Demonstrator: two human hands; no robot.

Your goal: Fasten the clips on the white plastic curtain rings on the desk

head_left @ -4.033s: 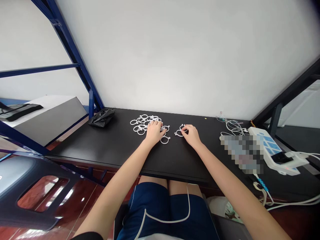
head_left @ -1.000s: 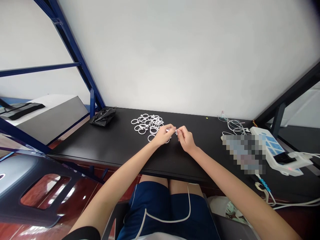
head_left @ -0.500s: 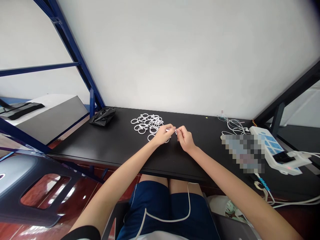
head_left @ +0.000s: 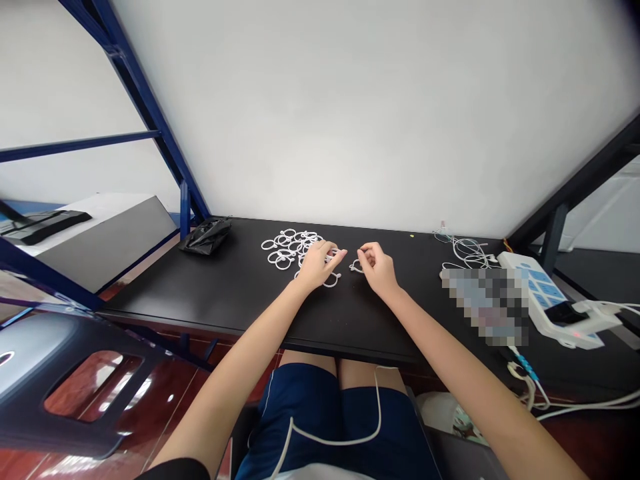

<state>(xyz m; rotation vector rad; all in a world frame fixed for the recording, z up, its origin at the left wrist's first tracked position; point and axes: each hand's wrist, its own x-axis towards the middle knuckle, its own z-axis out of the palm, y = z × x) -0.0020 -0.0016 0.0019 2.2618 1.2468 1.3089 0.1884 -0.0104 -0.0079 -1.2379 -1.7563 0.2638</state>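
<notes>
A pile of white curtain rings (head_left: 285,253), each with a small eyelet, lies on the black table (head_left: 225,287). My left hand (head_left: 317,263) is over the pile's right side, thumb stretched away from the fingers and rings partly covered beneath it. To its right, my right hand (head_left: 377,267) has thumb and fingers closed on a white ring (head_left: 355,267), part of which shows left of the thumb. The hand hides the rest of that ring. One loose ring (head_left: 331,283) lies just in front of my left hand.
A crumpled black plastic bag (head_left: 206,236) lies at the table's back left. On the right are coiled white cables (head_left: 470,252), a blurred-out flat device (head_left: 485,303) and a white power strip (head_left: 550,300) with a plug. A white cable (head_left: 345,440) crosses my lap.
My hands, close together before, have moved apart. The left hand has shifted left over the pile and its thumb has spread. The right hand has moved slightly right, with a ring now visible beside it.
</notes>
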